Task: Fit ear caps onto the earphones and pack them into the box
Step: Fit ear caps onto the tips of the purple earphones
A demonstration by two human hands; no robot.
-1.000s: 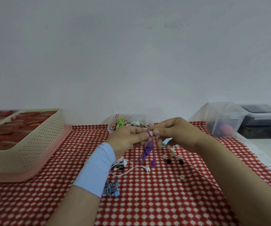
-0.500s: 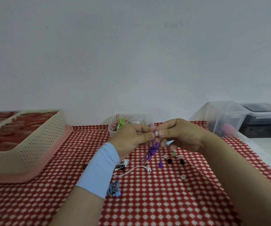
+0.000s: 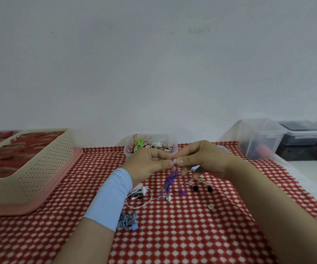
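- Since a second ago we have drawn both hands slightly nearer and lower, and the purple earphones [image 3: 170, 181] have swung with them; everything lying on the cloth is where it was.
- Our left hand [image 3: 150, 164] is closed in a pinch, thumb against forefinger, on the top of the purple earphones, just where the bud should be; the bud itself is hidden by the fingertips.
- Our right hand [image 3: 201, 159] is closed in a matching pinch on a small white ear cap [image 3: 174, 161], and the two pinches meet tip to tip.
- We judge the step in hand to be pressing this cap onto the bud of the purple pair, with packing not yet begun for it.
- Held above the red checked tablecloth [image 3: 172, 235], the earphones hang with their long axis close to upright, bud end up at our fingers and the bundled cord trailing down; the loose purple end [image 3: 182, 193] dangles beside it.
- Next we would need a firm push along the line of the bud, perhaps with a slight twist, until the cap seats; whether it is already on we cannot tell.
- Spare caps [image 3: 200, 184] lie on the cloth just below our right hand, and the clear box [image 3: 151, 144] of finished earphones stands just behind our hands.
- White earphones [image 3: 140, 193] and a blue pair [image 3: 128, 222] lie by our left wrist, uncapped as far as we can judge.
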